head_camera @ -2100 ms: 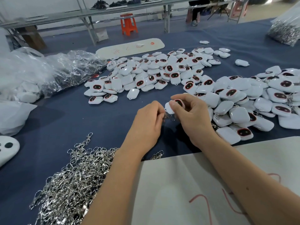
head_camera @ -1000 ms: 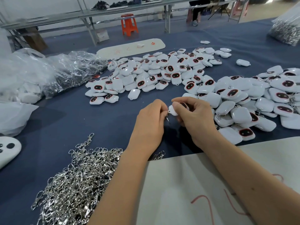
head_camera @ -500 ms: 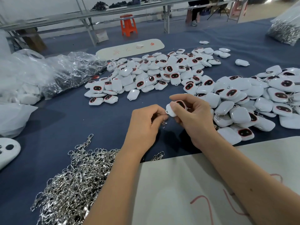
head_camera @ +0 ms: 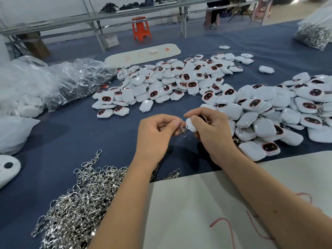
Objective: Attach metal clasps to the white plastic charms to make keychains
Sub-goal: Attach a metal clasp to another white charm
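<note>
Head cam: left hand (head_camera: 154, 135) is pinching a clasp (head_camera: 182, 127), charm (head_camera: 190, 125) sitting at its 3 o'clock, gripped by the right hand (head_camera: 213, 132), over blue table (head_camera: 62, 141).

My right fingers (head_camera: 195, 121) grip a white charm (head_camera: 190, 125); my left fingers (head_camera: 175, 124) pinch a silver clasp (head_camera: 182, 129) hanging just beside it.

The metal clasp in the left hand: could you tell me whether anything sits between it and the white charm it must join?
Nothing visible does. The left hand pinches the metal clasp right beside the white charm gripped by the right hand, with only a narrow open gap between them.
</note>
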A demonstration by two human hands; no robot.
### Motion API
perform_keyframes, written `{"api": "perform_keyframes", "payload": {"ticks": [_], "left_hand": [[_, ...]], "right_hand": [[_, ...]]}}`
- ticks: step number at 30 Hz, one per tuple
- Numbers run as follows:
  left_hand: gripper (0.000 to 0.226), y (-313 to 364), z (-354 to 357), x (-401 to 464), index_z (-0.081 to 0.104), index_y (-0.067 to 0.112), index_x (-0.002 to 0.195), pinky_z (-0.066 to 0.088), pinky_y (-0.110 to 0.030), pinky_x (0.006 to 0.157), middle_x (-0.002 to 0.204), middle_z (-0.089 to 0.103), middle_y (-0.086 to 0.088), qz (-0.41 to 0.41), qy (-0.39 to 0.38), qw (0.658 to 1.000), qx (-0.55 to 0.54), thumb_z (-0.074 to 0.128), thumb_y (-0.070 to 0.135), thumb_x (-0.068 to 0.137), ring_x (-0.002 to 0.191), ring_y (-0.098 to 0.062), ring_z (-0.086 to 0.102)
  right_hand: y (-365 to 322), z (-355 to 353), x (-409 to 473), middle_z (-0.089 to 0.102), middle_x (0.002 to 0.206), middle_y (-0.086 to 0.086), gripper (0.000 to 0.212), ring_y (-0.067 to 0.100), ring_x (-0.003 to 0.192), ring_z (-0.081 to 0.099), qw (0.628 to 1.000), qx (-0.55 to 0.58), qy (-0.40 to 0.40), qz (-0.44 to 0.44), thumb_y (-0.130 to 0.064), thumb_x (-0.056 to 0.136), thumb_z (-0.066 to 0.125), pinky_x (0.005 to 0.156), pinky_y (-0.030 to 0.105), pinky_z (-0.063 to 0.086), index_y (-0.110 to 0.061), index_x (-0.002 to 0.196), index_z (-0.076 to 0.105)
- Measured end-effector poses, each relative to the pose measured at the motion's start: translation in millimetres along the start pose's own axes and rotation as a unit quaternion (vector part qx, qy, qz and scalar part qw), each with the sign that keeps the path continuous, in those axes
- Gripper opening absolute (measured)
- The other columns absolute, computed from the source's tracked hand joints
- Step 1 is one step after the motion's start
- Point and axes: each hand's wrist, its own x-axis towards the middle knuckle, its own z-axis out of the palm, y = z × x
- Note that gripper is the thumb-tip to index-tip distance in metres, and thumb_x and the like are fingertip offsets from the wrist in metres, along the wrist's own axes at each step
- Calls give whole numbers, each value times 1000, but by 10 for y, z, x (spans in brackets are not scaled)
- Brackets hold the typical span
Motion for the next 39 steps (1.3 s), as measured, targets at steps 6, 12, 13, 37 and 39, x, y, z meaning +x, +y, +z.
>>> {"api": "perform_keyframes", "payload": {"ticks": [6,12,13,37,39], "left_hand": [[10,10,-4,-7,80,8,95,60,-26,77,89,80,-4,-12,3,999,-36,70,5,95,83,-16,76],[13,17,-21,-10,81,12,89,59,-25,76,90,80,-6,-21,5,998,-64,71,5,94,82,-18,75],[13,20,-25,-10,81,12,88,58,-24,75,90,80,-6,-22,6,998,-67,71,5,94,82,-18,75],[12,78,-41,-37,80,3,96,59,-24,77,95,80,-12,-29,-37,993,-104,68,3,96,86,-19,75],[11,84,-38,-47,79,1,97,60,-25,77,95,80,-12,-32,-40,994,-99,68,2,95,87,-21,76]], "right_hand": [[-8,-2,-3,61,64,-1,23,13,53,49,1000,7,-4,7,-17,88,58,48,20,40,-27,83,78],[-8,-7,-5,58,61,-5,25,14,52,48,1000,4,-8,9,-15,90,58,47,21,39,-28,84,78],[-7,-6,-6,58,61,-3,26,15,53,47,1000,2,-8,9,-14,91,58,47,22,38,-28,84,78],[-4,-25,-5,62,65,0,24,12,54,54,1000,-9,-15,18,-17,93,58,51,23,43,-29,87,78],[-3,-30,-8,61,65,-3,25,11,54,55,1000,-14,-14,17,-16,94,58,52,23,44,-29,87,78]]}}
